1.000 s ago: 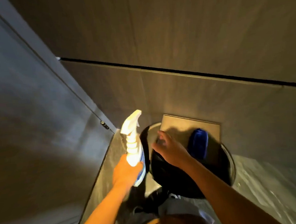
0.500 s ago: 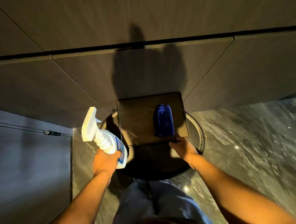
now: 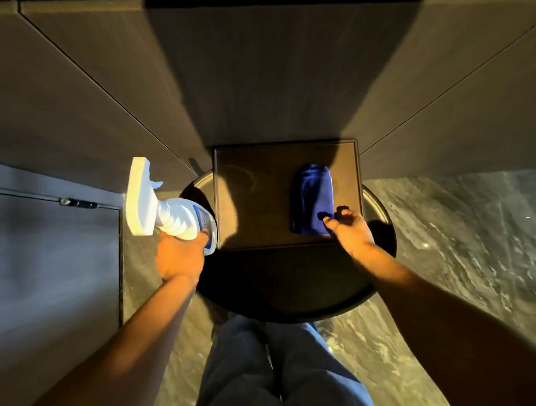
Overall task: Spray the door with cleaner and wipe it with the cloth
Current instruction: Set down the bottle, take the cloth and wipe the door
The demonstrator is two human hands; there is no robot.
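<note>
Blue cloth (image 3: 311, 198), folded up, is lying on the right half of a dark square tray (image 3: 253, 185), which sits on a round black table (image 3: 290, 283) pushed up against the wall. Right hand (image 3: 351, 230) is right at the cloth's near right corner, thumb and fingertips pinching in on the edge of it, though honestly the shadow there makes it hard to say if the fabric is properly gripped, can't tell. Left hand (image 3: 179, 255) is wrapped tight around the body of the white spray bottle (image 3: 167, 213), held off the left edge of the table with the trigger head pointing up and away. Door (image 3: 44, 263) is over on the far left, grey panel with a small metal latch (image 3: 78, 203) near its top edge. Marble-looking floor (image 3: 467, 253) all around, and the person's jeans (image 3: 271, 375) at the bottom
</note>
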